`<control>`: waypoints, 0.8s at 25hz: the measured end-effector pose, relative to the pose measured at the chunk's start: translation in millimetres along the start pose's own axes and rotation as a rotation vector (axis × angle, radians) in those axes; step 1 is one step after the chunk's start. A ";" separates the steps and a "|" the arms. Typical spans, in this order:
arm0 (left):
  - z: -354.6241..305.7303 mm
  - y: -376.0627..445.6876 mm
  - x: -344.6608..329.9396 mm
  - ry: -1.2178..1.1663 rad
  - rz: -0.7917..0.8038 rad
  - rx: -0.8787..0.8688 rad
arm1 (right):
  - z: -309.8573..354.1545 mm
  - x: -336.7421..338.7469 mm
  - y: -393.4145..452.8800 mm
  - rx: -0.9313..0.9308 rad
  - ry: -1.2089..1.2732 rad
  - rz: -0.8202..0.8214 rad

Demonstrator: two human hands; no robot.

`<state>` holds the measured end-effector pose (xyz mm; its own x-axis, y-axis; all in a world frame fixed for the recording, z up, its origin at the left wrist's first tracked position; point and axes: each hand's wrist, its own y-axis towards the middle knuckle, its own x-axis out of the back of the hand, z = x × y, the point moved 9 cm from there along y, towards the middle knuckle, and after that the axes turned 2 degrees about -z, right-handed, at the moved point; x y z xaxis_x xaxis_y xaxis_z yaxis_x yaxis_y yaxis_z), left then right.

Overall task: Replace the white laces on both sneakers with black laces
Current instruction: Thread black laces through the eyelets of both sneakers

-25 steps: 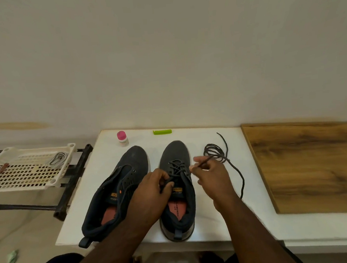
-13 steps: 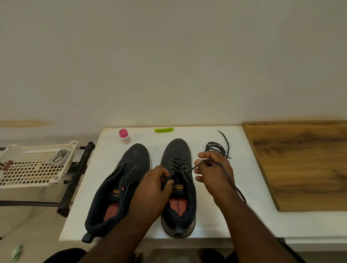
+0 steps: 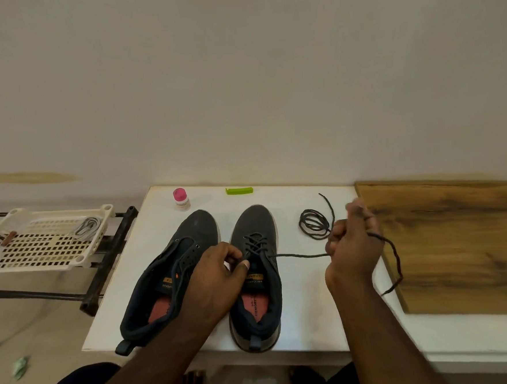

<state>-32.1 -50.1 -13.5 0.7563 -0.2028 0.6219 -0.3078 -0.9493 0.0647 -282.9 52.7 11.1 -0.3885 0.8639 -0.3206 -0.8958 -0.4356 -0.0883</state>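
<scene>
Two dark sneakers stand side by side on the white table. The left sneaker has bare eyelets. The right sneaker carries a black lace crossed through its upper eyelets. My left hand pinches the right sneaker's lacing edge by the tongue. My right hand grips the black lace and holds it taut to the right of the shoe; the lace's free end trails over the wooden board. A second black lace lies coiled behind my right hand.
A wooden board covers the table's right side. A pink-capped bottle and a green clip sit at the table's back edge. A perforated cream tray holding a pale lace rests on a black rack to the left.
My right hand has moved right and away from the shoe, drawing the black lace out straight through the eyelet. My left hand stayed on the right sneaker.
</scene>
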 end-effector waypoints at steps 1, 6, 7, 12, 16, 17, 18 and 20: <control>-7.3 0.2 2.1 -0.021 -0.012 -0.017 | 7.5 -16.0 -7.7 0.169 -0.280 0.161; -50.9 -7.3 -22.0 -0.392 0.324 0.040 | -34.5 -68.9 -64.5 0.434 -1.258 0.833; -53.7 -8.9 -21.8 -0.397 0.335 0.032 | -37.7 -69.6 -66.3 0.406 -1.253 0.869; -52.5 -5.1 1.1 -0.426 0.128 0.043 | -25.7 -68.3 -61.4 0.318 -0.931 0.858; -58.1 -17.6 -17.4 -0.181 0.241 -0.027 | -8.6 -59.4 -45.0 0.049 -0.338 0.686; -60.5 -19.1 -22.7 -0.090 0.257 -0.073 | -9.2 -60.5 -45.2 -0.031 -0.275 0.695; -64.4 -21.0 -28.7 0.004 0.272 -0.136 | -10.6 -62.3 -48.0 -0.092 -0.276 0.724; -72.4 -24.6 -45.5 0.184 0.304 -0.287 | -15.1 -68.4 -58.7 -0.111 -0.340 0.814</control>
<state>-100.8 -0.1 13.0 0.4995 -0.3910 0.7730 -0.6670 -0.7430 0.0552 -200.5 15.4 24.0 -0.9548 0.2960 -0.0278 -0.2944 -0.9543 -0.0519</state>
